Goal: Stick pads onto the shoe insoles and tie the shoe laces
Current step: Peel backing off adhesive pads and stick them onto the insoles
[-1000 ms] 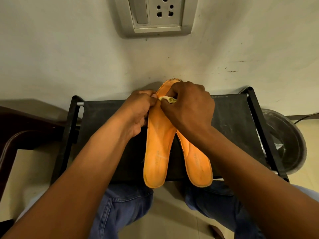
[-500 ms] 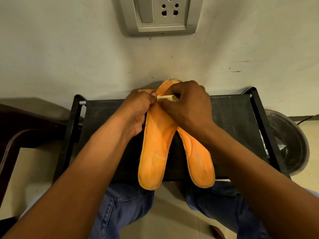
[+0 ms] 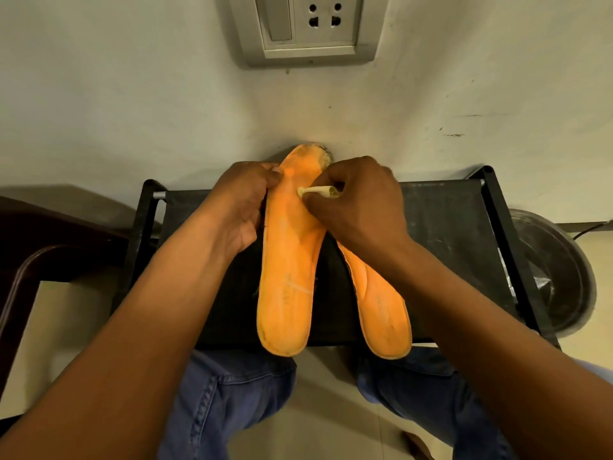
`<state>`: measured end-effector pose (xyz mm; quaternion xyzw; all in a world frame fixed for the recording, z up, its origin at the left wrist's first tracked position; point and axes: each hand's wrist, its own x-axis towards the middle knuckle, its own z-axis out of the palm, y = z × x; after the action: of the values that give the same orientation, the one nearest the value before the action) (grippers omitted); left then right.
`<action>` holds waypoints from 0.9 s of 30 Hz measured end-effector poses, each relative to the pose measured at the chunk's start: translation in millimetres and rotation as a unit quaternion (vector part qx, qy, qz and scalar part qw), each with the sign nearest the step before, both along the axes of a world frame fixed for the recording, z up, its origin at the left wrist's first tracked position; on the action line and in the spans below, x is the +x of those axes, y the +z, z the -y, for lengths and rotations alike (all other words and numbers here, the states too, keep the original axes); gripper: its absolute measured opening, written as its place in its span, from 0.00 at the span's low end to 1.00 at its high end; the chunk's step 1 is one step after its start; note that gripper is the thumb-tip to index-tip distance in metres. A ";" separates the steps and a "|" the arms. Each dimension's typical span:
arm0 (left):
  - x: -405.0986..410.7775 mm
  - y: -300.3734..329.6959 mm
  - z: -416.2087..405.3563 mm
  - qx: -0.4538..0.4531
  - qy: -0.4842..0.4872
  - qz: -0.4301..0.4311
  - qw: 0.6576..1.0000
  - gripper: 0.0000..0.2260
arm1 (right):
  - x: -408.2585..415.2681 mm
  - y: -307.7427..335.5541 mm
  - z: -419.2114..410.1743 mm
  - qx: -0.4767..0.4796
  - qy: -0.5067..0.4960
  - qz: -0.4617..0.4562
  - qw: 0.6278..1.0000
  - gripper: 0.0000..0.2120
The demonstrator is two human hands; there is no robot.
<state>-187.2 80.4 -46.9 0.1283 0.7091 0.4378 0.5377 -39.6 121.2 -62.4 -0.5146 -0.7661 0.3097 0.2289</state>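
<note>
Two orange insoles lie on a black fabric rack (image 3: 447,227), toes toward the wall. The left insole (image 3: 288,277) overlaps the right insole (image 3: 381,310), whose toe end is hidden under my right hand. My left hand (image 3: 242,200) grips the left insole's left edge near the toe. My right hand (image 3: 358,200) pinches a small pale rolled pad (image 3: 320,191), and the pad's tip touches the left insole's forefoot. No shoe or laces are in view.
The rack stands against a white wall with a grey socket plate (image 3: 305,24) above. A dark round bin (image 3: 557,273) stands at the rack's right. Dark brown furniture (image 3: 39,247) is on the left. My knees in blue jeans (image 3: 232,400) are below the rack.
My hands have drawn apart. My left hand let go of the pad and now holds the insole's edge. My right hand keeps the pad, its tip now down on the insole.
</note>
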 end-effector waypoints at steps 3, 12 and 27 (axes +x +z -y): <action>-6.1 2.3 2.5 -0.002 0.027 0.008 1.000 0.13 | -8.7 2.1 16.1 -0.037 0.037 -0.014 0.999 0.06; 11.6 11.1 16.3 -0.012 0.075 0.063 0.995 0.13 | 1.3 4.6 -0.9 -0.152 -0.007 -0.052 0.987 0.07; 33.7 19.7 34.9 0.044 0.157 0.266 0.950 0.33 | -5.1 5.5 7.2 -0.115 0.100 -0.036 0.988 0.06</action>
<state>-153.5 45.5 -27.2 -0.0825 0.5321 0.5656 0.6247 -44.8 114.0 -56.9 -0.4472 -0.7643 0.4347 0.1636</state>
